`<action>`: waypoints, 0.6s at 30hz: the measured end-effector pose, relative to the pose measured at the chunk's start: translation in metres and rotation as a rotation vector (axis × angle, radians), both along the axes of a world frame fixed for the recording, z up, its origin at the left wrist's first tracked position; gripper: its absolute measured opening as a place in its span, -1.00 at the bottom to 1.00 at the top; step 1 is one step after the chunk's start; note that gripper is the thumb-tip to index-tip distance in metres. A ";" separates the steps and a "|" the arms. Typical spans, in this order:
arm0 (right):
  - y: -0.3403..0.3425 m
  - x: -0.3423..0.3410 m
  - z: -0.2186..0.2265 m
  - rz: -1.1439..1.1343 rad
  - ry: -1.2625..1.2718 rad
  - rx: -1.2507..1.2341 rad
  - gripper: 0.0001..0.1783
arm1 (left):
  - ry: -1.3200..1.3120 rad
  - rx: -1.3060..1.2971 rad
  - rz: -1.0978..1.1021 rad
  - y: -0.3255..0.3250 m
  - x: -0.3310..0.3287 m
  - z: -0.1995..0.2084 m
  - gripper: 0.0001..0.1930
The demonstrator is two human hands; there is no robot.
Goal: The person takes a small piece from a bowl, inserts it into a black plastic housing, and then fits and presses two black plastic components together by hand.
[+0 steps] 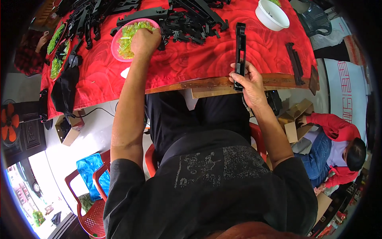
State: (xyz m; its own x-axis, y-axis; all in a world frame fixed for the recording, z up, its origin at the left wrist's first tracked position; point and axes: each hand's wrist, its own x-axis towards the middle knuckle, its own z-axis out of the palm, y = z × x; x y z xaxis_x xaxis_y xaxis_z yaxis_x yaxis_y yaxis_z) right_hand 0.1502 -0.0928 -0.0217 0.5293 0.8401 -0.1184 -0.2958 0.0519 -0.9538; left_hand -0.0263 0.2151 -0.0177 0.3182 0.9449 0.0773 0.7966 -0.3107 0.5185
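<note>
My left hand (145,42) reaches into a pink bowl (115,47) heaped with small translucent yellow-green pieces (126,36). Its fingers are curled down against the pieces, and whatever they pinch is hidden beneath the hand. My right hand (251,81) grips the lower end of a long, narrow black plastic part (240,47). The part stands nearly upright above the table's front edge, its recessed channel showing, with the thumb and fingers on either side of it.
A red rose-patterned cloth (191,59) covers the table. Small black pieces (187,30) and long black parts (203,12) pile up at the back. A white bowl (272,16) stands back right; black strips (294,63) lie below it. A person in red (336,127) sits right.
</note>
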 end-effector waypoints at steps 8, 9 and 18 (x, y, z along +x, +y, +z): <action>-0.002 -0.006 0.001 -0.012 0.069 0.008 -0.53 | -0.087 -0.055 0.081 0.003 0.006 -0.004 -0.55; -0.002 -0.007 0.001 -0.010 0.105 0.005 -0.54 | -0.086 -0.055 0.079 0.003 0.005 -0.004 -0.55; -0.004 -0.007 0.002 -0.011 0.002 -0.060 -0.54 | -0.183 0.115 0.060 -0.021 0.005 0.005 -0.69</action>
State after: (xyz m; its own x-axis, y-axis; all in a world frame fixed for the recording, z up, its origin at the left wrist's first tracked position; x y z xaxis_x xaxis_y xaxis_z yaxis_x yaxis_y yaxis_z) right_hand 0.1434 -0.0965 -0.0199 0.5382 0.8255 -0.1697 -0.2976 -0.0022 -0.9547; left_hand -0.0217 0.1939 -0.0124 0.2330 0.9432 0.2369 0.7115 -0.3313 0.6196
